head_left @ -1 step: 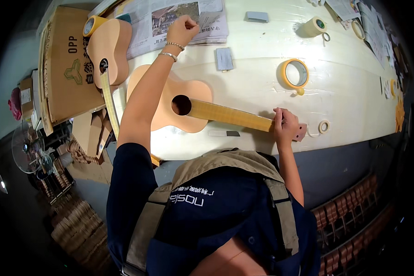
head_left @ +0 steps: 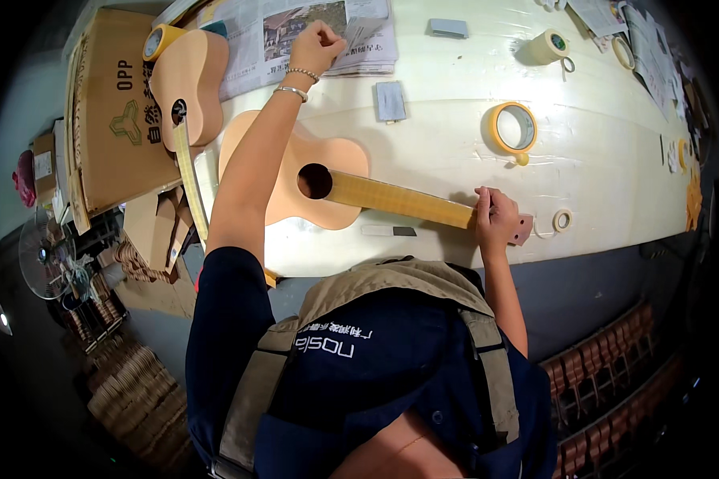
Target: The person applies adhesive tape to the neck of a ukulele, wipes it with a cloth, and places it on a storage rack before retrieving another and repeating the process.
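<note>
An unfinished pale wooden ukulele point(head_left: 339, 209) lies on the pale work table before me, its neck pointing right. Yellow tape point(head_left: 399, 199) covers its fingerboard. My right hand point(head_left: 497, 217) is closed around the neck by the reddish-brown headstock point(head_left: 522, 230). My left arm reaches across the body. Beyond it, my left hand point(head_left: 315, 46), wearing two bracelets, is closed at a stack of newspaper point(head_left: 248, 56), pinching what looks like a raised newspaper corner point(head_left: 363, 33); the fingertips are partly hidden.
A second ukulele point(head_left: 204, 76) leans by a cardboard box point(head_left: 112, 120) at left. Yellow tape roll point(head_left: 513, 128), small tape roll point(head_left: 563, 219), cream tape roll point(head_left: 545, 48), grey pad point(head_left: 391, 102), grey block point(head_left: 447, 29) and a flat blade-like tool point(head_left: 387, 231) lie on the table.
My left hand has shifted very slightly away from me over the newspaper. The right hand and the ukulele's neck stay where they were.
</note>
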`<state>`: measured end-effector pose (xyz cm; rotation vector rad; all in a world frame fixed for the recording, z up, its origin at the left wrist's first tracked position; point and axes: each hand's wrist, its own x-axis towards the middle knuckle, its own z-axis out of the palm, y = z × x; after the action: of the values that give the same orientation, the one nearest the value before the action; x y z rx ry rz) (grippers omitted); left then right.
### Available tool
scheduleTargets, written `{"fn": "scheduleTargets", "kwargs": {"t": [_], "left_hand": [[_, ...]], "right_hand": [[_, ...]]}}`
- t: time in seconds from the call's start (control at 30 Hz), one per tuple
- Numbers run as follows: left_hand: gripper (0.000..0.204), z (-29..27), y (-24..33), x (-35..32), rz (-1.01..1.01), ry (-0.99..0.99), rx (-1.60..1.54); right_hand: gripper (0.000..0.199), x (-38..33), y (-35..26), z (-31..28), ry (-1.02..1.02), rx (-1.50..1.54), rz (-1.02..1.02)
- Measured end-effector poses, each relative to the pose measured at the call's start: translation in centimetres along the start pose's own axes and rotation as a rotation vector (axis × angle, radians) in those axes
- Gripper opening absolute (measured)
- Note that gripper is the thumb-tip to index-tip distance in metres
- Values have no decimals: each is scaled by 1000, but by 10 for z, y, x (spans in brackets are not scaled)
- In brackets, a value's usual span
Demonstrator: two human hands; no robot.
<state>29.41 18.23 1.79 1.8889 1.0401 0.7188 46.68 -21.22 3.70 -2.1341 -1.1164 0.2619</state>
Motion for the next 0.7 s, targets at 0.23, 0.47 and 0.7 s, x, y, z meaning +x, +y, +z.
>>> {"fn": "scheduleTargets", "kwargs": {"t": [0.23,0.47,0.7], "left_hand": [[36,-24,22,2,-197,-16,-18],[30,-102,13,10,-528,24,-721],[42,-136,73,0,-46,210,-947]], "right_hand": [[22,0,0,-2,-39,-1,50],[18,0,-2,2,25,-11,3],[18,-1,4,1,-28,79,58]]}}
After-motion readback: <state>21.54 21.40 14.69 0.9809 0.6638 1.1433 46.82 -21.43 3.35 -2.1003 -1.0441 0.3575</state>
